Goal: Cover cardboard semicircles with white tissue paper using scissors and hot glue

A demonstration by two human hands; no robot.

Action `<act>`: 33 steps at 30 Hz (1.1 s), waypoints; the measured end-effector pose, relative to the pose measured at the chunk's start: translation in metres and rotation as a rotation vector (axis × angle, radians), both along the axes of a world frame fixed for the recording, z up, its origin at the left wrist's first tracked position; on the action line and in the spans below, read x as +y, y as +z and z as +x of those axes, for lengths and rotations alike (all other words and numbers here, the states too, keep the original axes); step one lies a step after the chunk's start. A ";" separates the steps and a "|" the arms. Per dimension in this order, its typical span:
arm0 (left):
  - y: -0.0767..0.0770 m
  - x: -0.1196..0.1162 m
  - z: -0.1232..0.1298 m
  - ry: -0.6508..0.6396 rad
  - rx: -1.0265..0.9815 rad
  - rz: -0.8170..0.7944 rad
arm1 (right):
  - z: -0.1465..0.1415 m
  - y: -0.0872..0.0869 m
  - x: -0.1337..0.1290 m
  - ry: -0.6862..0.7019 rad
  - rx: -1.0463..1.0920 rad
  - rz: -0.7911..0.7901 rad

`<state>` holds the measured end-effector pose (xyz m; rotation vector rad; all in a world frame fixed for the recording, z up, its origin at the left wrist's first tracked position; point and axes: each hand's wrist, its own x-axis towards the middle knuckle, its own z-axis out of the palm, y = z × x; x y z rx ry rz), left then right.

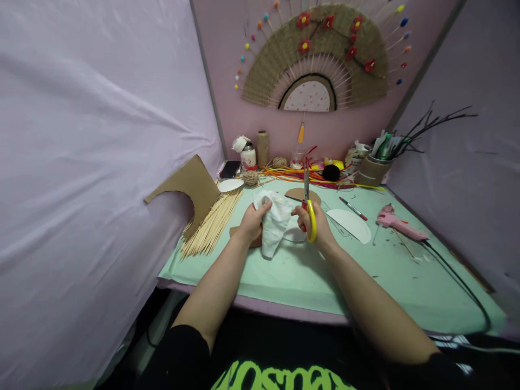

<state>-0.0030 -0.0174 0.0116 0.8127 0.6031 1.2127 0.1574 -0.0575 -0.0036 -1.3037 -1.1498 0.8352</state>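
Observation:
A crumpled piece of white cloth [275,225] hangs from my left hand [252,219], whose thumb presses on its upper edge. My right hand [319,223] grips a pair of scissors [311,216] with yellow and red handles, blades pointing up and away from me. The blades look nearly closed and stand to the right of the cloth, apart from most of it. Below the hands lie brown cardboard pieces [254,244], partly hidden by the cloth and my left hand. Another cardboard half-round [294,193] lies just beyond the scissors.
A white half-round [350,225], a pen [353,208] and a pink glue gun [400,223] with its cord lie right. Thin sticks [211,225] and an arched cardboard piece [189,189] are left. Twine, jars and coloured strips [280,174] line the back. A decorated fan [317,54] hangs above.

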 end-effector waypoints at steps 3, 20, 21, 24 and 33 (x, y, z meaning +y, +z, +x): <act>0.001 -0.001 0.002 -0.018 -0.046 -0.008 | 0.000 0.000 0.003 0.100 0.148 -0.036; -0.008 0.004 -0.016 -0.454 -0.043 -0.253 | 0.018 0.008 0.009 -0.151 0.188 0.132; -0.009 0.004 -0.016 -0.471 -0.059 -0.249 | 0.018 0.008 0.009 -0.163 0.202 0.141; -0.008 0.005 -0.016 -0.496 -0.071 -0.251 | 0.017 0.008 0.010 -0.175 0.221 0.148; 0.011 0.020 -0.030 -0.180 -0.259 -0.166 | 0.049 -0.005 0.023 -0.267 -0.038 0.023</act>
